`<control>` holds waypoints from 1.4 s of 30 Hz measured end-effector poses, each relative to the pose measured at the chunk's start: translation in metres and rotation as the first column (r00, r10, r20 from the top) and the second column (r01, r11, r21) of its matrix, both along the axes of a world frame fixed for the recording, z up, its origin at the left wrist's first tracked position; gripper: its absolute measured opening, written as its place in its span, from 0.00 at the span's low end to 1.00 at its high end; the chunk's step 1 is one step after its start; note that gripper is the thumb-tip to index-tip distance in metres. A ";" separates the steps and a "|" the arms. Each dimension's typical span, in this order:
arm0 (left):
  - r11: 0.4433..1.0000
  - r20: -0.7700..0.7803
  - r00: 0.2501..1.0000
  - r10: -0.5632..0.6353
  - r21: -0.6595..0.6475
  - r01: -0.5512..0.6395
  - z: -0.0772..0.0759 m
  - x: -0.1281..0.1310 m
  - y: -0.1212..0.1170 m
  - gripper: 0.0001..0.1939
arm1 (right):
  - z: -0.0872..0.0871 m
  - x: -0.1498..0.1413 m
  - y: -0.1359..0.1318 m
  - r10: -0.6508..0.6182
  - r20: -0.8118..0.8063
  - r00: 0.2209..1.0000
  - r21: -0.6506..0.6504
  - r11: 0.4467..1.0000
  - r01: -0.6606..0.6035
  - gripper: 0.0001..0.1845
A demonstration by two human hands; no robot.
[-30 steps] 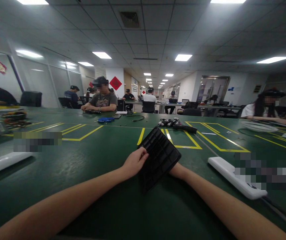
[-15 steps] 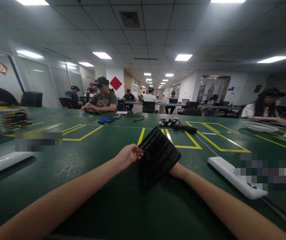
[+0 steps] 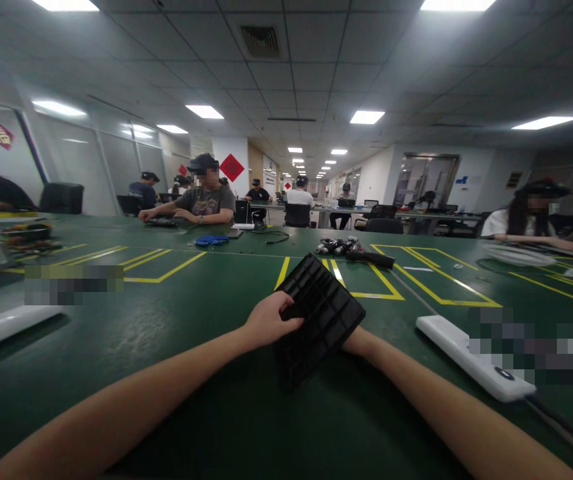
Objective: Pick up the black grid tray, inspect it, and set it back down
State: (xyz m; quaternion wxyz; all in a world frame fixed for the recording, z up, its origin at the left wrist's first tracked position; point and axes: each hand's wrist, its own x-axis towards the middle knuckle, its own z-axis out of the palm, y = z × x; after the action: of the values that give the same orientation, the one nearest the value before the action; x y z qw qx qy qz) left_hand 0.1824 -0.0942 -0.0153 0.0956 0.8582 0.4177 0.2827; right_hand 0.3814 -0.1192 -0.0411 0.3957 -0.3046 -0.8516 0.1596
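A black plastic tray (image 3: 325, 303) with a ribbed grid on its face is held tilted above the green table. My left hand (image 3: 272, 321) is closed on its left edge, the thumb lying across the ribbed face and some fingers out of sight. From behind the lower right edge, my right hand (image 3: 359, 341) holds the same tray. Only its wrist side shows, since the tray covers the fingers.
Yellow tape outlines (image 3: 376, 295) mark the green table (image 3: 166, 427). Beyond the tray lie dark cables (image 3: 336, 245) and a black-handled tool (image 3: 373, 257). White power strips (image 3: 471, 357) flank both sides. Blue gloves (image 3: 211, 241) lie farther off, near a seated person (image 3: 211, 197).
My left hand has moved right and closed on the tray's left edge, its thumb now on the ribbed face. The tray and my right hand have barely shifted.
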 end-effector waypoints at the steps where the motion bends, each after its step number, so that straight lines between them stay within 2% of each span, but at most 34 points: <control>1: 0.999 -0.004 0.999 0.038 0.027 -0.038 0.004 -0.002 0.003 0.15 | 0.000 0.004 0.004 -0.019 0.004 1.000 0.000 1.000 0.019 0.20; 3: 0.985 0.013 0.987 0.160 0.059 -0.161 0.013 -0.012 0.014 0.16 | 0.004 0.016 0.013 -0.162 0.063 0.985 -0.008 0.987 0.162 0.21; 4: 0.967 0.017 0.969 0.246 0.068 -0.247 0.018 -0.021 0.022 0.17 | 0.006 0.026 0.016 -0.289 0.151 0.945 -0.013 0.956 0.295 0.22; 5: 0.936 0.010 0.939 0.344 0.071 -0.344 0.023 -0.033 0.031 0.19 | 0.009 0.037 0.019 -0.462 0.256 0.849 0.001 0.879 0.478 0.23; 6: 0.895 -0.013 0.897 0.442 0.069 -0.440 0.028 -0.047 0.041 0.20 | 0.011 0.049 0.022 -0.539 0.287 0.792 0.008 0.828 0.561 0.23; 8: 0.795 -0.104 0.789 0.605 0.031 -0.606 0.036 -0.078 0.060 0.23 | 0.014 0.073 0.024 -0.636 0.322 0.702 0.020 0.745 0.666 0.24; 11: 0.659 -0.262 0.641 0.722 -0.024 -0.752 0.039 -0.124 0.080 0.27 | 0.011 0.100 0.025 -0.714 0.386 0.584 0.037 0.645 0.764 0.23; 13: 0.604 -0.324 0.582 0.746 -0.037 -0.796 0.036 -0.146 0.086 0.29 | 0.006 0.107 0.025 -0.727 0.441 0.526 0.047 0.604 0.796 0.23; 15: 0.576 -0.360 0.555 0.750 -0.057 -0.815 0.032 -0.161 0.088 0.29 | 0.002 0.109 0.025 -0.727 0.490 0.481 0.057 0.577 0.815 0.22; 18: 0.584 -0.377 0.570 0.730 -0.087 -0.807 0.029 -0.169 0.087 0.27 | -0.001 0.107 0.025 -0.728 0.535 0.429 0.084 0.551 0.830 0.22; 21: 0.622 -0.281 0.603 0.746 -0.027 -0.782 0.032 -0.163 0.086 0.23 | 0.002 0.101 0.023 -0.748 0.536 0.390 0.140 0.535 0.833 0.25; 23: 0.676 -0.189 0.657 0.730 0.056 -0.735 0.035 -0.149 0.086 0.19 | 0.005 0.092 0.022 -0.764 0.520 0.382 0.176 0.534 0.827 0.28; 25: 0.765 -0.140 0.753 0.643 0.118 -0.633 0.033 -0.127 0.084 0.17 | 0.008 0.076 0.020 -0.765 0.507 0.397 0.198 0.551 0.811 0.29; 28: 0.903 -0.150 0.891 0.428 0.112 -0.415 0.018 -0.085 0.074 0.19 | 0.010 0.043 0.012 -0.712 0.515 0.477 0.188 0.636 0.748 0.30; 31: 0.981 -0.185 0.964 0.191 0.078 -0.179 -0.005 -0.048 0.058 0.21 | 0.009 0.013 0.000 -0.563 0.545 0.621 0.084 0.774 0.628 0.33; 34: 0.998 -0.218 0.975 0.044 0.041 -0.036 -0.021 -0.032 0.049 0.19 | 0.007 -0.003 -0.010 -0.400 0.588 0.703 -0.045 0.852 0.522 0.34; 37: 1.000 -0.215 0.977 -0.002 0.022 0.007 -0.027 -0.034 0.054 0.18 | 0.005 -0.005 -0.013 -0.315 0.611 0.726 -0.127 0.866 0.483 0.33; 40: 1.000 -0.188 0.982 0.017 0.016 -0.014 -0.022 -0.036 0.053 0.17 | 0.004 -0.004 -0.012 -0.317 0.606 0.729 -0.123 0.869 0.480 0.33; 42: 0.996 -0.070 0.996 0.053 0.071 -0.048 -0.012 -0.028 0.033 0.17 | 0.003 -0.003 -0.012 -0.336 0.604 0.723 -0.098 0.868 0.486 0.32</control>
State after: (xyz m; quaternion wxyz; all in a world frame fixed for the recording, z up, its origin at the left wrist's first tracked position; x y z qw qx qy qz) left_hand 0.1539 -0.0609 -0.0274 0.0435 0.8598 0.4321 0.2685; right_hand 0.3786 -0.1310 -0.0380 0.1077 -0.5677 -0.8127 0.0747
